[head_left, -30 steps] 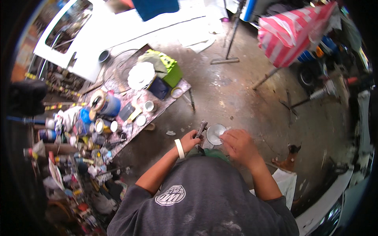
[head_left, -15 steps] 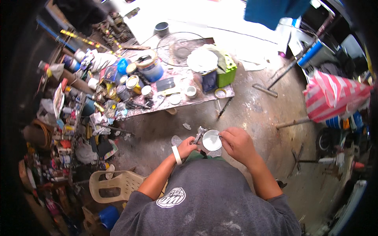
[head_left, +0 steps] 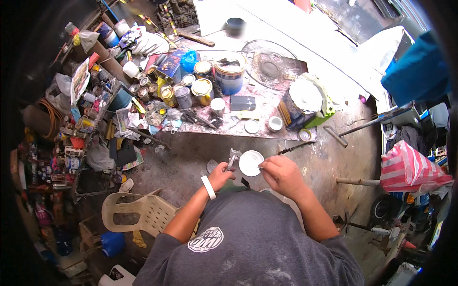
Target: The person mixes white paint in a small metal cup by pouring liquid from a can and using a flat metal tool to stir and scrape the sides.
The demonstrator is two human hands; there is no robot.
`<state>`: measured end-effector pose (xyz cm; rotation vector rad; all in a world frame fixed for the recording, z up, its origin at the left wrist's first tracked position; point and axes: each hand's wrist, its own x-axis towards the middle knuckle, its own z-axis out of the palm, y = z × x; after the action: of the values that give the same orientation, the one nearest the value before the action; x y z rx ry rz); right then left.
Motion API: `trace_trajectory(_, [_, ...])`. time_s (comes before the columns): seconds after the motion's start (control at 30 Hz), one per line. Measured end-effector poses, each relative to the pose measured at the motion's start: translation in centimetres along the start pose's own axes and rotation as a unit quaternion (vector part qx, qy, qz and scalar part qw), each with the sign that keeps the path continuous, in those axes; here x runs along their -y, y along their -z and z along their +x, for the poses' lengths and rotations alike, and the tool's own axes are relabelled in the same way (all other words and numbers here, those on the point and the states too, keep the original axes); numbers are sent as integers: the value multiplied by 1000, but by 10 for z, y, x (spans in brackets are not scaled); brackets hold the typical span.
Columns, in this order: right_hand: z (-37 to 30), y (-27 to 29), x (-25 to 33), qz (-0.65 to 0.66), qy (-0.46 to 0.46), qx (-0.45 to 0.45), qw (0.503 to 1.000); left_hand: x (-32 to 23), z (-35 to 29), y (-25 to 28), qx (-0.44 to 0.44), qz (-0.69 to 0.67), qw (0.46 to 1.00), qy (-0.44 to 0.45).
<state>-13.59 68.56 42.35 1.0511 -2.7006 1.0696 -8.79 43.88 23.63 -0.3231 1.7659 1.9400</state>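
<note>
In front of my body my left hand is closed round the handle of a metal spray gun. Joined to it or right against it, an open round cup shows a white inside; whether there is white paint in it I cannot tell. My right hand pinches at the cup's right rim. A small dark tip shows at those fingers, but the rest of what they hold is hidden.
Ahead stands a paint-spattered table with several cans, a large paint can and a white cup. A beige plastic chair is at my left. A striped bag hangs at the right, near a metal stand.
My view has turned, so the table and the bag appear shifted. Both hands keep their grip, and the spray gun and cup sit slightly further left and higher in view.
</note>
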Motion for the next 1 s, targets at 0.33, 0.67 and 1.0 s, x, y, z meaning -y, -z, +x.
trace_trajectory(0.33, [98,-67,13,-26,-28,-28,999,-25,27,122,-33,12,999,0])
trace_trajectory(0.67, [109,-109,19,137,-275,-130,943,-35,43,144,-139,113,982,-51])
trace_trajectory(1.0, [126,-72,-4,-11,-54,-69,996,-48,57,146,-129,55,990,-29])
